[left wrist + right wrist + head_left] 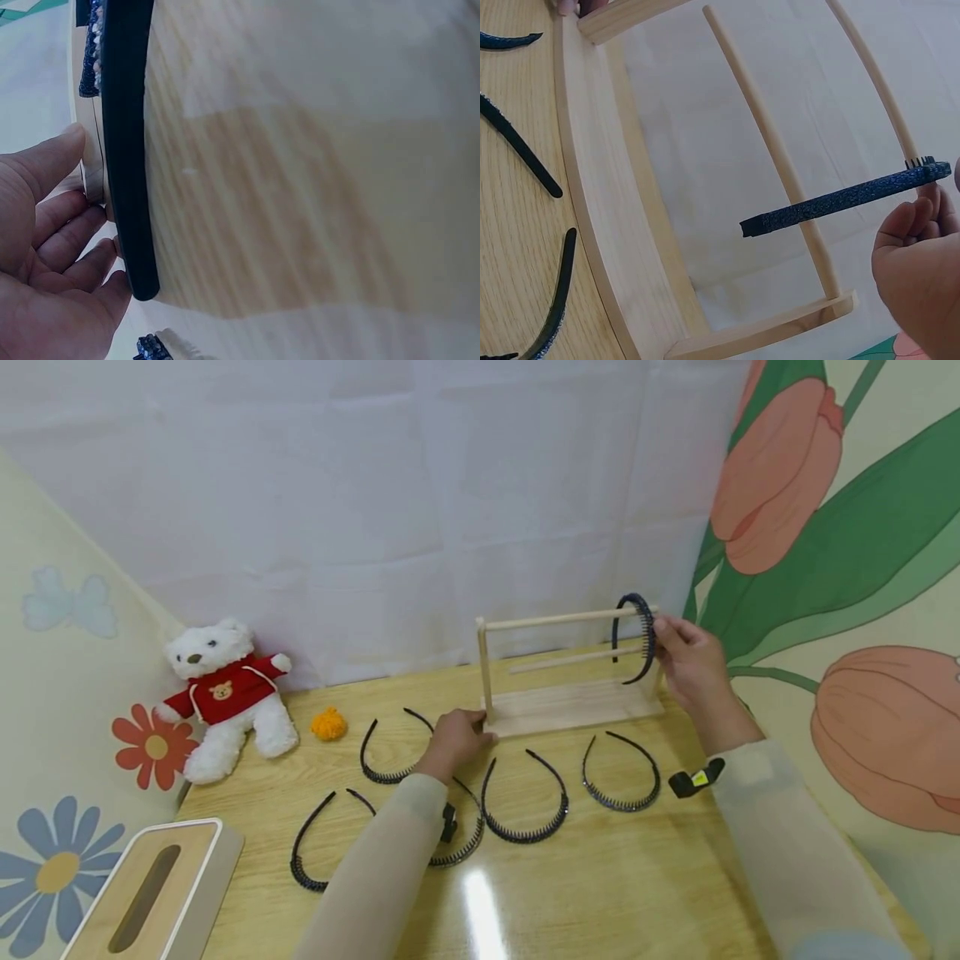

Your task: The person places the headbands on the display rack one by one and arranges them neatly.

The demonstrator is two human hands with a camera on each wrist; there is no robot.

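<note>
A wooden rack with a top rod (551, 620) and a flat base (570, 708) stands near the back of the table. My right hand (693, 672) pinches a dark blue toothed headband (647, 639), which hangs over the top rod near its right end. In the right wrist view this glittery headband (847, 196) also crosses the lower rod (769, 142). At the rack's left end, my left hand (457, 742) grips the base corner, thumb and fingers around its edge in the left wrist view. A dark headband end (127, 165) fills the foreground there.
Several dark headbands lie in front of the rack, including one at the right (628, 807) and one in the middle (525, 837); the left forearm partly covers others. At left are a white teddy bear (232, 693), an orange pom-pom (328, 724) and a tissue box (213, 877).
</note>
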